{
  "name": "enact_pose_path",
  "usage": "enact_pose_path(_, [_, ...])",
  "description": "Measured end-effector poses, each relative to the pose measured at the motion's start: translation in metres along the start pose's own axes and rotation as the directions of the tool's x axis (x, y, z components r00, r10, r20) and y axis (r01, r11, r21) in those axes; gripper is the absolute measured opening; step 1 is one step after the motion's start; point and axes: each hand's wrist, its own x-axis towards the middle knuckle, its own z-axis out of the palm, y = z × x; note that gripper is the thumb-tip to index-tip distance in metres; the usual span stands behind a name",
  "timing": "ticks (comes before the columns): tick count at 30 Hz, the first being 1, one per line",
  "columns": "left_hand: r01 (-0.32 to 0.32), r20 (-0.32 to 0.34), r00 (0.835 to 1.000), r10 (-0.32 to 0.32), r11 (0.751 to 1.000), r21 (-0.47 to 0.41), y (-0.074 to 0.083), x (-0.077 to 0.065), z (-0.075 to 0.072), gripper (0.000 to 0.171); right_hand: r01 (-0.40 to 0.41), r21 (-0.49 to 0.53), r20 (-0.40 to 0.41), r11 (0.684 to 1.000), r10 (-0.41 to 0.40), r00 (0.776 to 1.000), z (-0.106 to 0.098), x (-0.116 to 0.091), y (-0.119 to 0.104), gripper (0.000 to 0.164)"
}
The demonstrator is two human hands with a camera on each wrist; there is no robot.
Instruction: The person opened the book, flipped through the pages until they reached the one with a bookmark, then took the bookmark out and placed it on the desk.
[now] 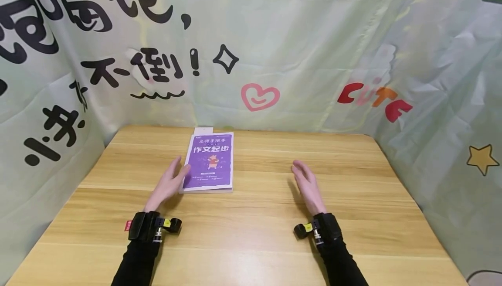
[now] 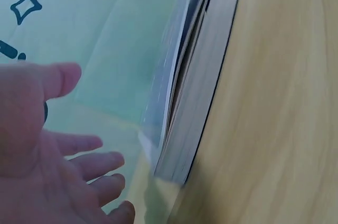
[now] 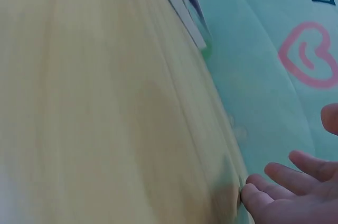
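A thick purple book (image 1: pixel 209 164) with white Chinese lettering and a small cartoon figure lies cover up on the wooden table, left of centre. My left hand (image 1: pixel 166 188) is beside its left edge, and in the head view the thumb overlaps the cover. In the left wrist view, that hand (image 2: pixel 63 166) has its fingers spread loosely, with a gap between them and the book's page edges (image 2: pixel 203 92). Well to the right of the book, my right hand (image 1: pixel 310 190) holds nothing. Its fingers (image 3: pixel 296 182) are relaxed in the right wrist view, where the book (image 3: pixel 179 10) shows at the top.
A white card-like piece (image 1: pixel 203 130) sticks out beyond the book's far edge. Pale green printed cloth (image 1: pixel 306 59) hangs behind and along both sides of the wooden table (image 1: pixel 259 242). Both wrists wear black straps with small cameras (image 1: pixel 172 225).
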Motion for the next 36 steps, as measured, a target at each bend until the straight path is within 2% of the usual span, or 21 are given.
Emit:
enact_pose_path(3, [0.004,-0.018,1.000,-0.006,0.994,-0.107,0.000,0.003,0.001,0.081,0.013,0.095,0.038,0.995,-0.017,0.999,0.017,0.002,0.000,0.052])
enact_pose_path(5, [0.004,-0.024,1.000,-0.008,0.988,-0.156,-0.001,0.005,0.002,0.080,0.024,0.119,0.059,0.993,-0.031,0.998,0.030,0.003,0.001,0.050])
enact_pose_path(9, [-0.003,-0.023,1.000,-0.002,0.976,-0.217,-0.005,0.008,0.004,0.076,0.046,0.106,0.082,0.993,-0.055,0.995,0.055,0.005,0.002,0.049])
enact_pose_path(16, [0.007,-0.027,0.999,-0.017,0.943,-0.332,-0.011,0.013,0.008,0.078,0.096,0.008,0.130,0.995,-0.096,0.987,0.092,0.015,0.003,0.049])
enact_pose_path(26, [0.001,-0.087,0.995,-0.039,0.916,-0.402,-0.015,0.025,0.013,0.077,0.088,-0.060,0.188,0.994,-0.076,0.979,0.128,0.029,-0.001,0.050])
enact_pose_path(31, [-0.008,-0.101,0.994,-0.036,0.912,-0.410,-0.017,0.032,0.013,0.078,0.090,-0.142,0.193,0.986,-0.061,0.979,0.143,0.037,-0.004,0.051])
enact_pose_path(36, [-0.038,-0.103,0.995,-0.003,0.917,-0.397,-0.019,0.039,0.013,0.078,0.101,-0.217,0.176,0.971,-0.062,0.982,0.156,0.046,-0.007,0.052])
